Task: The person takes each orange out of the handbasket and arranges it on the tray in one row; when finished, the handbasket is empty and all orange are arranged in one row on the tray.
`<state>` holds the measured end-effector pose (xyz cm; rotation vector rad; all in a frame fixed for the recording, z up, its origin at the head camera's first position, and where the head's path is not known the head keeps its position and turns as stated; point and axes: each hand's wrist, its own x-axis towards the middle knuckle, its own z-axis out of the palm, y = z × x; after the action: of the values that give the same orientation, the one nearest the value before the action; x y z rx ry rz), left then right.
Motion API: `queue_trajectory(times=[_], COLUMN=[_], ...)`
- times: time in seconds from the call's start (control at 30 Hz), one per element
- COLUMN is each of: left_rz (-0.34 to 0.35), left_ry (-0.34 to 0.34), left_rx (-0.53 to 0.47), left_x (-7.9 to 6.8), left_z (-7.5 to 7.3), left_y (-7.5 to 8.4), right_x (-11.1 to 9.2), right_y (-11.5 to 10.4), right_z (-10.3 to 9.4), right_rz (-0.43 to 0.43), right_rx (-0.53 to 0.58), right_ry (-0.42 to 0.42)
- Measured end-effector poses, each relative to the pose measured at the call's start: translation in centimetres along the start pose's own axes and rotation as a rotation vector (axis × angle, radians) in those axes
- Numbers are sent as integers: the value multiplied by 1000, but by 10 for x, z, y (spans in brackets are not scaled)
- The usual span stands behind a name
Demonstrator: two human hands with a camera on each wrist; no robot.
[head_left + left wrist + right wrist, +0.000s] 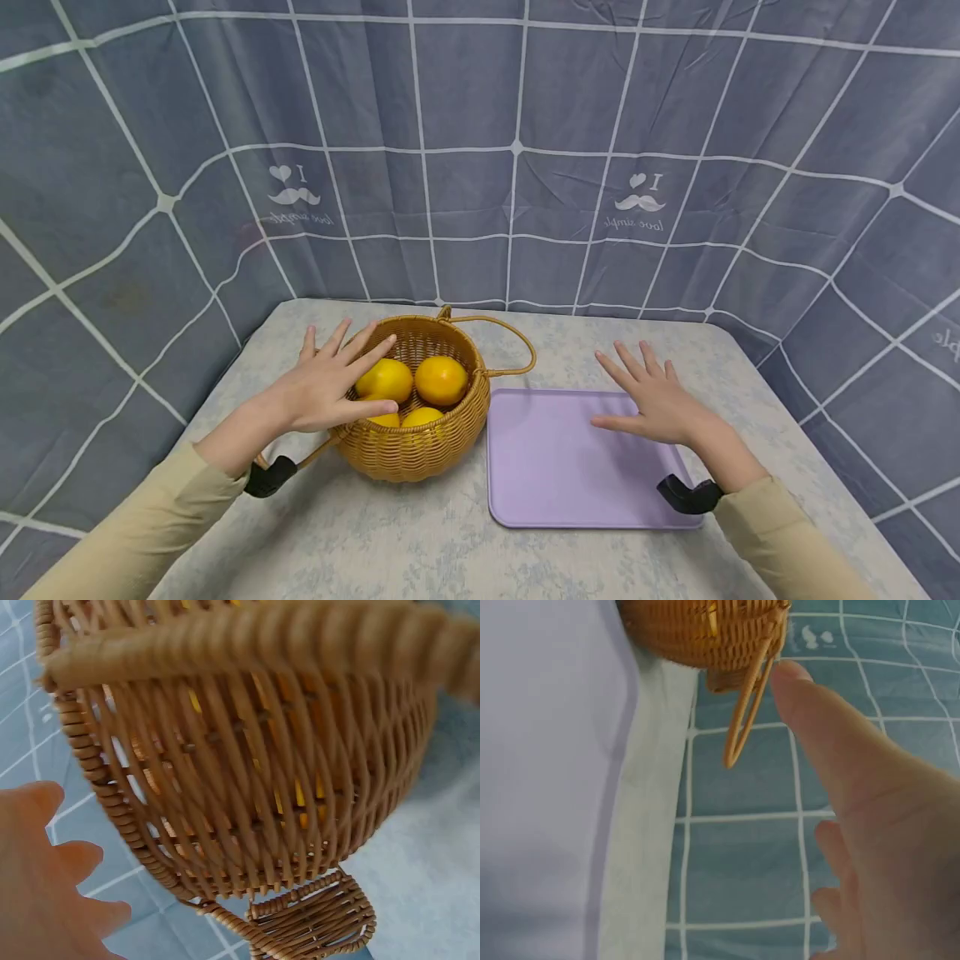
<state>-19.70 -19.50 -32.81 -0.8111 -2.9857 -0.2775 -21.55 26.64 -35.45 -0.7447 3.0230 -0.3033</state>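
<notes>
A round brown wicker basket (pixel 420 457) stands left of centre on the table, with several yellow lemon-like fruits (pixel 441 381) inside. Fingers spread wide, my left hand (pixel 326 383) hovers over the basket's left rim and hides part of it and of the fruit. In the left wrist view the basket's woven side (pixel 247 772) fills most of the picture, a thick handle (pixel 262 645) crossing in front. My right hand (pixel 658 402), also with spread fingers and holding nothing, is above the right part of a flat lilac tray (pixel 555 467).
One basket handle (pixel 525 342) sticks out to the right, over the table behind the tray. A pale floral cloth (pixel 405 542) covers the table. Blue-grey checked curtains (pixel 472 200) enclose the back and both sides. Black straps (pixel 270 477) sit at both wrists.
</notes>
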Motion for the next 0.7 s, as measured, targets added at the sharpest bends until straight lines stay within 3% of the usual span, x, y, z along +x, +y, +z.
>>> queue_trajectory(times=[0.2, 0.4, 0.53, 0.7], left_rz=[-22, -37, -42, -31], left_ry=[27, 82, 127, 231], left_rx=[-74, -203, -342, -607], left_x=[-10, -20, -26, -30], left_z=[-6, -12, -12, -7], left_y=[1, 4, 5, 3], right_x=[15, 36, 56, 85], right_y=[-14, -41, -66, -98], right_z=[-4, -10, -14, -21], right_rz=[-51, -125, -183, -251], right_rx=[114, 243, 306, 388], right_ry=[-23, -10, 15, 30])
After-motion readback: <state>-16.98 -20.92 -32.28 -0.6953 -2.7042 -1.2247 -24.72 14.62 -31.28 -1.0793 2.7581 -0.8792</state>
